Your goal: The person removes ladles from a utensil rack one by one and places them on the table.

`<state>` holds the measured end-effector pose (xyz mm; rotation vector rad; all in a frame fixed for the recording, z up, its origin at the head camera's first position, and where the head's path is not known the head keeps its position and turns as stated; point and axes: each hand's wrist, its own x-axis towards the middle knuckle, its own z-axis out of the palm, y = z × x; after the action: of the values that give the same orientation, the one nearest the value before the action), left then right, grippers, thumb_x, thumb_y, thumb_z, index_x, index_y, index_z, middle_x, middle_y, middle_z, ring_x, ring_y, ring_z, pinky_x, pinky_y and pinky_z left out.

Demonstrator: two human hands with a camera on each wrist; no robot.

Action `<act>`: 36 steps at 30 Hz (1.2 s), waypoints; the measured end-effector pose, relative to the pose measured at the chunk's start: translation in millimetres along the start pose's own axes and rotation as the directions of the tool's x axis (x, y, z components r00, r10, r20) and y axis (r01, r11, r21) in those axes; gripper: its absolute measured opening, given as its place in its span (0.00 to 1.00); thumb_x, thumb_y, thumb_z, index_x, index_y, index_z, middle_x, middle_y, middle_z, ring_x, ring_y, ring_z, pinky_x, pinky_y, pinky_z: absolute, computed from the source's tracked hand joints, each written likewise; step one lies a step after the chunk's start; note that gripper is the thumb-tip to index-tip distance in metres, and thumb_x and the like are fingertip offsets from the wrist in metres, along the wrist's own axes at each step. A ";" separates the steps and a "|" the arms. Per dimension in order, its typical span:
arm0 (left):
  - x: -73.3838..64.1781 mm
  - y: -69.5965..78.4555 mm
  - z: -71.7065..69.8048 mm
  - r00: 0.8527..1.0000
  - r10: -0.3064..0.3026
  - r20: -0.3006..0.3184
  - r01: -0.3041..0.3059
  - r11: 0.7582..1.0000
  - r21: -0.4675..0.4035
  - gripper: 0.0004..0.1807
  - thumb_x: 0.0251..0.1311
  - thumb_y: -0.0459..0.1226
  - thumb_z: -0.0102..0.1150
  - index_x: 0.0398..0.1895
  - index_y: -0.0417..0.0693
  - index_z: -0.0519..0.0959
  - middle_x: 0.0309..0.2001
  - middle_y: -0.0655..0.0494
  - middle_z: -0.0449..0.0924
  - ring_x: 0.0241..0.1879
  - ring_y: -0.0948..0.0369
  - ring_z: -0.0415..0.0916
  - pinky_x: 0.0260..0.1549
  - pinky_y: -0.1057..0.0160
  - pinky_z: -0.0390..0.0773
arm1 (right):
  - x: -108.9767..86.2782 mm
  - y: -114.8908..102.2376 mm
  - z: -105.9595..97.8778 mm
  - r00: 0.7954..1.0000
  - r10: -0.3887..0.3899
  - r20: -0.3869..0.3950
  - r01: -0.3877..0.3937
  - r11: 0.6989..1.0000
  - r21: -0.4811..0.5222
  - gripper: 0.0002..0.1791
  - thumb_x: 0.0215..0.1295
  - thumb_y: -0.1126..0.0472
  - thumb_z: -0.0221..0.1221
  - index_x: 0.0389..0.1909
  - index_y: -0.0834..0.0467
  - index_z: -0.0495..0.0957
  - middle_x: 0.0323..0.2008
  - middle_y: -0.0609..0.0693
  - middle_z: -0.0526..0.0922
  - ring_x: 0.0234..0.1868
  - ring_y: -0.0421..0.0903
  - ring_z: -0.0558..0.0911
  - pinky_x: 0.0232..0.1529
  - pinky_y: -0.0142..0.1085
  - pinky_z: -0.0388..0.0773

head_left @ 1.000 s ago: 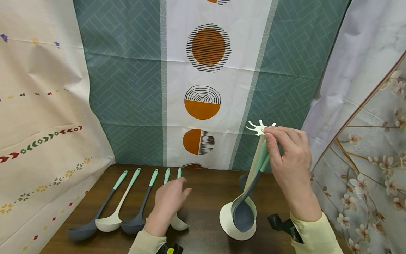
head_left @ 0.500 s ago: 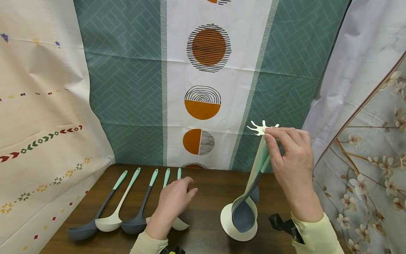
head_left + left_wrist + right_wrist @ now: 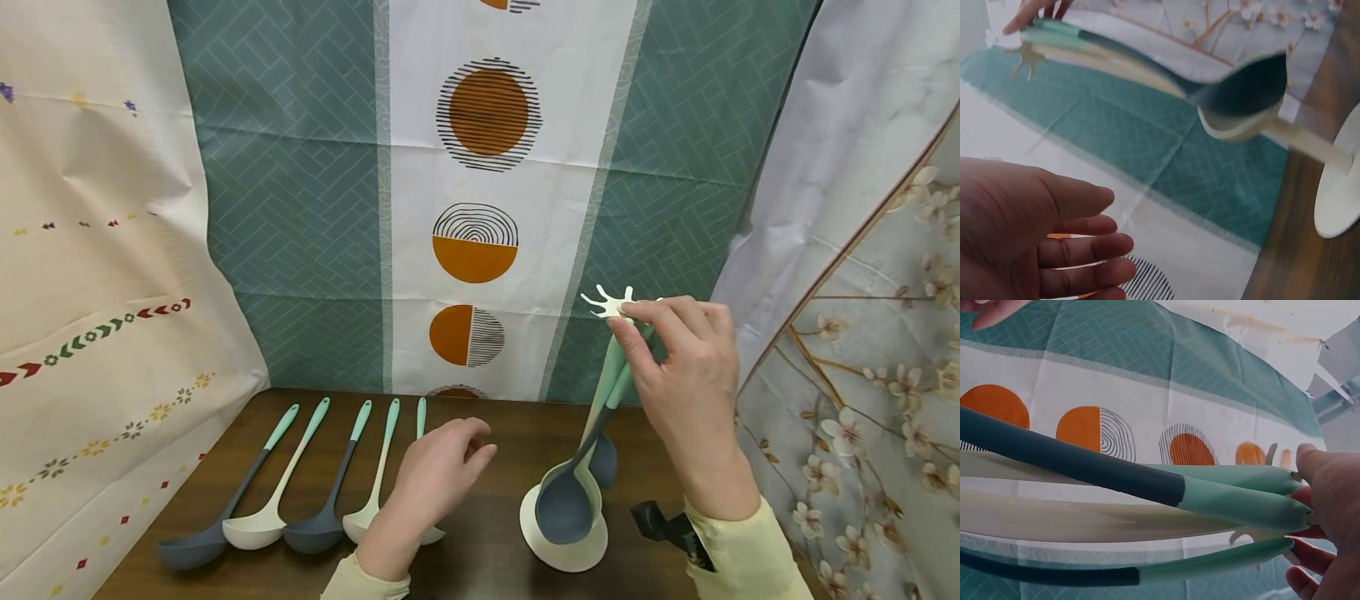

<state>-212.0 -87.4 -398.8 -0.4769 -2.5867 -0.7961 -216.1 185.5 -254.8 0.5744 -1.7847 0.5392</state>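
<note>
My right hand (image 3: 686,367) pinches the hooked top (image 3: 606,304) of a cream utensil stand between thumb and fingers. From its hooks hang ladles with mint-green handles. A dark grey ladle (image 3: 562,508) faces me, a white ladle (image 3: 1029,467) shows in the right wrist view, and another dark ladle (image 3: 603,462) hangs behind. The stand's round base (image 3: 566,557) is on the table. My left hand (image 3: 442,467) holds nothing, its fingers loosely bent, over the table between the stand and a row of ladles. Its wrist partly hides the rightmost white ladle (image 3: 432,536).
Several ladles lie side by side at the left, handles pointing away: a dark ladle (image 3: 193,550), a white ladle (image 3: 257,529), another dark ladle (image 3: 315,532) and more white ones. Patterned cloth (image 3: 292,250) hangs behind the brown table (image 3: 487,500) and along both sides.
The stand's hooks and hanging ladles have turned, so the rear dark ladle has swung from left to right. My left hand has moved right, away from the row, uncovering a white ladle.
</note>
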 end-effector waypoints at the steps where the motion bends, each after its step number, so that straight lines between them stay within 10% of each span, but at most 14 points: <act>1: 0.5 3.1 1.2 1.000 0.011 -0.009 -0.011 1.000 -0.012 0.08 0.71 0.40 0.75 0.49 0.52 0.89 0.36 0.66 0.82 0.33 0.67 0.77 0.35 0.60 0.80 | 0.6 -0.4 0.0 1.000 -0.006 -0.001 0.006 1.000 -0.005 0.14 0.72 0.52 0.73 0.49 0.58 0.92 0.40 0.58 0.85 0.47 0.67 0.74 0.48 0.54 0.67; 17: 12.7 44.6 13.7 0.990 0.113 -0.087 -0.134 0.942 -0.306 0.18 0.78 0.43 0.68 0.66 0.51 0.84 0.58 0.58 0.86 0.58 0.58 0.83 0.57 0.49 0.83 | 4.4 -4.1 4.6 0.999 -0.037 -0.013 0.036 0.997 -0.064 0.16 0.65 0.54 0.79 0.43 0.61 0.91 0.36 0.57 0.80 0.44 0.67 0.72 0.47 0.55 0.67; 36: 15.4 60.6 35.2 0.985 0.158 -0.072 -0.173 0.927 -0.331 0.16 0.73 0.42 0.75 0.61 0.54 0.87 0.53 0.65 0.87 0.51 0.64 0.83 0.51 0.60 0.84 | 3.5 -8.8 8.8 0.998 -0.051 -0.042 0.045 0.990 -0.131 0.29 0.76 0.37 0.67 0.43 0.64 0.88 0.38 0.60 0.77 0.42 0.69 0.69 0.49 0.59 0.66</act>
<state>-208.9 -16.1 -390.9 -0.7574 -2.3357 -1.1800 -218.0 172.8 -253.1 0.5097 -1.7444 0.3962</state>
